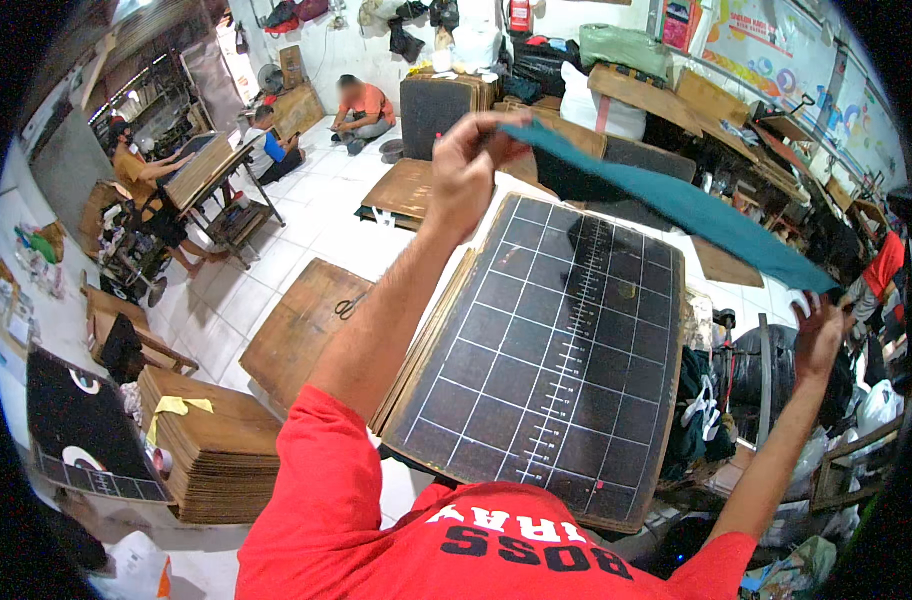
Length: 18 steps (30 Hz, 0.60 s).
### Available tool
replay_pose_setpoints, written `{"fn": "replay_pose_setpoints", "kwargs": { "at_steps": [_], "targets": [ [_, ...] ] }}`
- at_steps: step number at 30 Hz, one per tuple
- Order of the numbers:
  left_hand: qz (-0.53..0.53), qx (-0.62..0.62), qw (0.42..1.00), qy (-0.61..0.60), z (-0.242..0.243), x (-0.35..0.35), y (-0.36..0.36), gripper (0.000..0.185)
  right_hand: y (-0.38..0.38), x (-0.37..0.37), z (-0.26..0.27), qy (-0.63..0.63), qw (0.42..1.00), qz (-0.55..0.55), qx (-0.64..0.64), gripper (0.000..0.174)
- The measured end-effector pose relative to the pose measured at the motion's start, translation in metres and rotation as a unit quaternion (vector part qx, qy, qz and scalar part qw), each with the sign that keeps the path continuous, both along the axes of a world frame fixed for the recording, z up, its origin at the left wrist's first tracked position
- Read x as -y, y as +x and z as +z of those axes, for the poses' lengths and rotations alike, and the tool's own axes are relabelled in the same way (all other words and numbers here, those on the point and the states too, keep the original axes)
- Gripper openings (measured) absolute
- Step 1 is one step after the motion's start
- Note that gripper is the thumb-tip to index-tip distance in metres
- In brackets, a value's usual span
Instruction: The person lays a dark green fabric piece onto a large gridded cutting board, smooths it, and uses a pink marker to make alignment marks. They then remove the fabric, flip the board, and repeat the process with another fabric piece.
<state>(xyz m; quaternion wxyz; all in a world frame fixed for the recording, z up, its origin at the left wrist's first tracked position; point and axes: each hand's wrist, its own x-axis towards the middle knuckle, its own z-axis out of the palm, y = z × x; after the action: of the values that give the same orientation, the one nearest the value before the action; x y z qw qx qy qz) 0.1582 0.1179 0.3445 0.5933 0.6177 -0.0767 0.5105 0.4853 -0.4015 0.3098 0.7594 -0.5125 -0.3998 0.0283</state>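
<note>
A teal piece of fabric (673, 195) is stretched in the air between my two hands, above the far edge of a black board (546, 360) marked with a white grid and a ruler scale. My left hand (474, 161) is raised at the board's far left corner, its fingers closed on one end of the cloth. At the far right, my right hand (820, 330) is lifted at the cloth's other end; its fingers look spread and blurred, and whether they grip the cloth cannot be told. The gridded board lies on top of a stack of boards before me.
Scissors (351, 304) lie on a wooden board (298, 330) at left. A tall board stack (208, 442) stands at lower left. Filled bags (696, 420) crowd the right side. Several people sit further off, one at a wheeled stand (208, 176).
</note>
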Motion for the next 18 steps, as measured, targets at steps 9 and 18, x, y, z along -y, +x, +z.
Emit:
{"fn": "replay_pose_setpoints", "kwargs": {
  "at_steps": [9, 18],
  "targets": [
    [0.005, -0.42, 0.888, -0.186, -0.218, -0.053, 0.052, 0.022, 0.02, -0.076, -0.182, -0.438, 0.867, -0.138, -0.193, 0.026],
    [-0.053, -0.404, 0.904, -0.126, -0.191, -0.107, 0.129, 0.027, 0.078, -0.158, -0.124, -0.262, 0.924, -0.13, -0.244, 0.034]
  ]
}}
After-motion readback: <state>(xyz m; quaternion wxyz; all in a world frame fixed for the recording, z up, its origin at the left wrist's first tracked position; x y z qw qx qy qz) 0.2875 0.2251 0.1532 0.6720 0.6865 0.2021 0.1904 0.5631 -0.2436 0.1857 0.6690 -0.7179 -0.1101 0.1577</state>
